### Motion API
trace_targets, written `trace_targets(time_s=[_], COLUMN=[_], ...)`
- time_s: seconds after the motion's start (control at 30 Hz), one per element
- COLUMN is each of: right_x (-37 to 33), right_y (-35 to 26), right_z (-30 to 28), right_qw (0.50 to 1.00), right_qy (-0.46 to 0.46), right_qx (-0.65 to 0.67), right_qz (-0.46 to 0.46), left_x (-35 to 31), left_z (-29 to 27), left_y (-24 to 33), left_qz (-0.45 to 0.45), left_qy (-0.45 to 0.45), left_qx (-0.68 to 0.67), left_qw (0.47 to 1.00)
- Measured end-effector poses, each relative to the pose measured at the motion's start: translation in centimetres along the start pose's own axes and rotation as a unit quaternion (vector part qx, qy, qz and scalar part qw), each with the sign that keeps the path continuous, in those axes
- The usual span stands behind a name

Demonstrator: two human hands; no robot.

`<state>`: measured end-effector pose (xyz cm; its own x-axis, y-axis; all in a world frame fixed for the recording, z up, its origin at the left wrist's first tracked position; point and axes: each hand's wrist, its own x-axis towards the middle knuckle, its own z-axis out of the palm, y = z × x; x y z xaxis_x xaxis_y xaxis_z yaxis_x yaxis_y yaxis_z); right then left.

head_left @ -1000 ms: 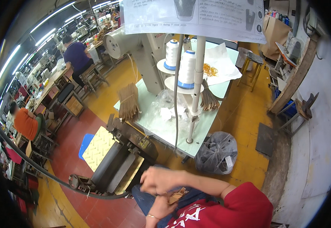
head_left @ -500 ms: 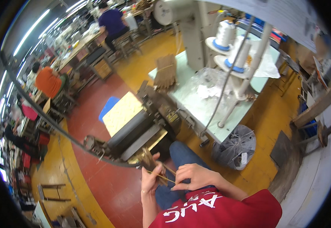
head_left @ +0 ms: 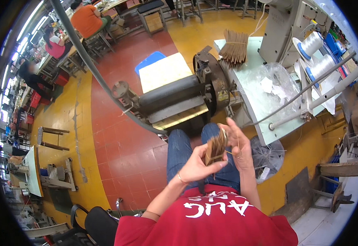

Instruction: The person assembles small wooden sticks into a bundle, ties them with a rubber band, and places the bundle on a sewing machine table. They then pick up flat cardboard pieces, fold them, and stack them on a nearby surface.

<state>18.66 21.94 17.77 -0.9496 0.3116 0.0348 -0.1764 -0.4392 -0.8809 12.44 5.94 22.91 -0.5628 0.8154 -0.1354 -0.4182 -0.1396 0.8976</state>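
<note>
In my left hand is a small bundle of brown strips, its fingers and thumb wrapped round the lower end. My right hand is just to the right of the bundle, its upper fingers stretched up along the far side. A thin yellowish band, which looks like a rubber band, runs from the bundle to my right hand and is caught on its fingers. Both hands are above my lap. Exactly how the band loops round the strips is too small to tell.
Ahead stands a dark roller machine with a pale yellow sheet behind it. On the right, a pale green table bears another brown strip bundle, clear plastic and thread cones. A plastic-lined bin is below. Several people sit or stand far left.
My view has swung left. The bundle is now upright in my left hand, and my right hand has risen from below it to its right side, with fingers more stretched out.
</note>
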Motion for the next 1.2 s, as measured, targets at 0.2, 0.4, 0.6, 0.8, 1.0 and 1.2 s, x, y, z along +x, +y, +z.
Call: trace_targets(time_s=[0.2,0.4,0.6,0.8,1.0,1.2], right_x=[1.3,-1.7,-1.0,-1.3,-1.9,-1.5], right_y=[-4.0,-10.8,-14.0,-4.9,-6.7,-8.3], right_z=[1.0,3.2,1.5,1.0,-0.6,-0.4], right_qw=[0.982,0.768,0.885,0.975,0.99,0.994], right_qy=[-0.179,-0.25,0.033,-0.011,0.1,0.035], right_qx=[-0.052,-0.543,-0.323,-0.217,-0.074,-0.105], right_qz=[0.023,-0.23,-0.334,-0.049,-0.07,0.007], left_x=[0.0,1.1,0.7,0.8,-0.3,0.2], left_z=[-1.7,-1.0,0.1,1.8,2.5,0.2], left_y=[-2.0,-4.5,-1.6,-0.9,-2.5,-2.7], left_qz=[-0.082,0.07,0.124,0.153,0.254,0.162], left_qy=[-0.118,-0.01,0.077,0.023,-0.021,0.056], left_qx=[0.099,0.382,0.312,0.376,0.389,0.132], left_qw=[0.985,0.921,0.939,0.914,0.886,0.976])
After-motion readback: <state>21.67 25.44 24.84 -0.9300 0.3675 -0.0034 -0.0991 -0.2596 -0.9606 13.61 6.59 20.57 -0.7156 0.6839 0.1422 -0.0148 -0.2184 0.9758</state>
